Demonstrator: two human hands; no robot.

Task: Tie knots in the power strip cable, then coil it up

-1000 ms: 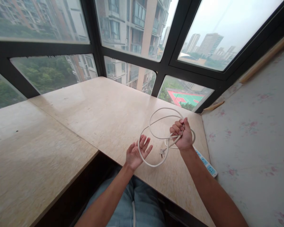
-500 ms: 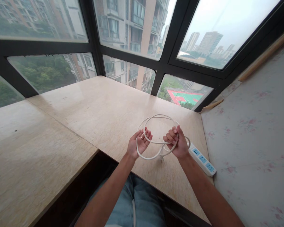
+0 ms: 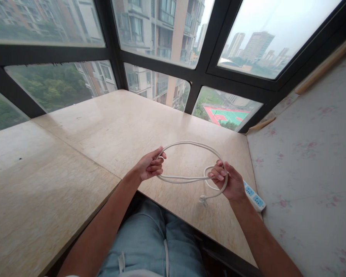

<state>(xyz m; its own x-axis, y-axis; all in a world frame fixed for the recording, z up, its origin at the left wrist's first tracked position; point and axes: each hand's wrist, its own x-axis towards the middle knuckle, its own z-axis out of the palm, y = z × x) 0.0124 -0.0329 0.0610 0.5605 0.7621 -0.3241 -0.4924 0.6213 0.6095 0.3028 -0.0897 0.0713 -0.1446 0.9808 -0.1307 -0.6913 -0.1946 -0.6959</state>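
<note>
A white power cord (image 3: 187, 143) is looped in wide coils stretched between my two hands. My left hand (image 3: 150, 164) has its fingers curled round the left end of the loops. At the right end, my right hand (image 3: 226, 179) grips the coils with its fingers bent over them. A plug (image 3: 203, 199) dangles from a smaller loop below my right hand, over the tabletop. The white power strip (image 3: 256, 198) with blue sockets lies beside the wall, its far end hidden behind my right hand and wrist.
The beige stone-patterned top (image 3: 98, 127) runs to dark-framed windows (image 3: 200, 73) at the back. A papered wall (image 3: 302, 173) bounds it on the right. Its front edge is stepped, with a seam on the left, and my legs (image 3: 152, 238) are below.
My left hand has moved left and closed on the cord from an open palm. My right hand has shifted right, and the coils have been drawn out into a wider, flatter loop.
</note>
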